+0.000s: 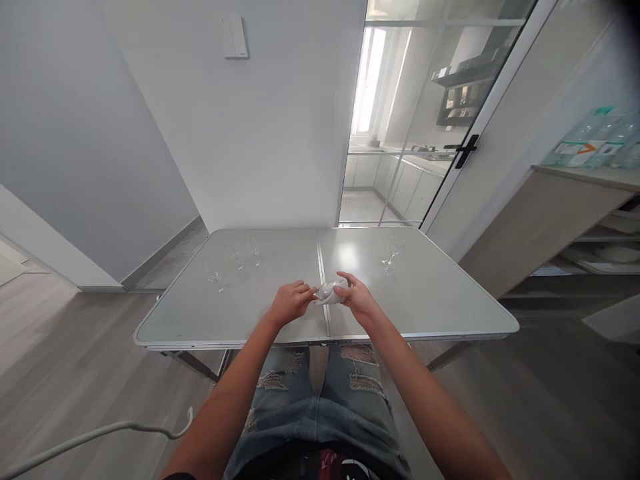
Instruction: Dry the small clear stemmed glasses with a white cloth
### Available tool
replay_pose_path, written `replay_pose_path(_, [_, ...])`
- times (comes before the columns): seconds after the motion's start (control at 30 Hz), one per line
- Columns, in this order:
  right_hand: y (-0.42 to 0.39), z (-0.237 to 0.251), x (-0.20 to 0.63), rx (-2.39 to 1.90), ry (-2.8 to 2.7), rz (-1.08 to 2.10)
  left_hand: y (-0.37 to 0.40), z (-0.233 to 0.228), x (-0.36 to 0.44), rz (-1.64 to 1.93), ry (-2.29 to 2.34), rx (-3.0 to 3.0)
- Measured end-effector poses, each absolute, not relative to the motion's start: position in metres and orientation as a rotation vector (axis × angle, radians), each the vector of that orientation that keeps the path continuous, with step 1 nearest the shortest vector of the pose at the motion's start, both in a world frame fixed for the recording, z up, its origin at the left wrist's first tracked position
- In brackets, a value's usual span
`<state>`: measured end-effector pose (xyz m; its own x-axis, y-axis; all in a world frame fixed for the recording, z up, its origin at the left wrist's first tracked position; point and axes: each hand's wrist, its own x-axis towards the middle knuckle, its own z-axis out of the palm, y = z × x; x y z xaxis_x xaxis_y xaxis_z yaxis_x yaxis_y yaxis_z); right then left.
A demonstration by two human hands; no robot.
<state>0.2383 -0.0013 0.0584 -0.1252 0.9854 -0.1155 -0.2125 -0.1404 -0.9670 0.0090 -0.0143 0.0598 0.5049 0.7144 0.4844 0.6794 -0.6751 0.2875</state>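
Both hands meet over the near edge of the folding table (425,313), just above its centre seam, sharing one small clear glass (331,292) lying on its side between them. The right hand (357,298) cups it from the far side, its grip wrapped around the bowl to steady it, while the left hand (291,301) pinches narrowly at the glass's near end. A stemmed glass (390,257) stands apart on the right half; more small glasses (235,263) cluster on the left half
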Motion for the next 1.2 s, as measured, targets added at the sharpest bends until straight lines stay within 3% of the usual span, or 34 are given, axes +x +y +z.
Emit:
replay_pose_path(0.1, [-0.003, 0.059, 0.240, -1.039, -1.132, 1.437, -0.016, 0.059, 0.011, 0.898, 1.261, 2.622])
replay_pose_path(0.27, [-0.011, 0.056, 0.247, -0.836, -1.627, 1.210, -0.010, 0.070, 0.006, 0.859, 1.109, 2.013])
replay_pose_path(0.43, [-0.001, 0.017, 0.249, -0.890, -1.975, 0.815, 0.007, 0.060, -0.010, 0.672, 0.992, 1.549])
replay_pose_path(0.57, [0.016, -0.010, 0.244, -0.815, -1.958, 0.906, 0.013, 0.038, -0.014, 0.535, 1.101, 1.356])
replay_pose_path(0.83, [0.034, -0.005, 0.241, -0.657, -1.429, 1.361, 0.009, 0.008, 0.007, 1.010, 1.304, 1.987])
replay_pose_path(1.0, [0.033, -0.006, 0.245, -0.650, -1.296, 1.387, 0.008, -0.001, 0.009, 1.202, 1.300, 2.361])
replay_pose_path(1.2, [0.033, -0.006, 0.246, -0.648, -1.245, 1.327, 0.007, -0.001, 0.011, 1.313, 1.331, 2.379])
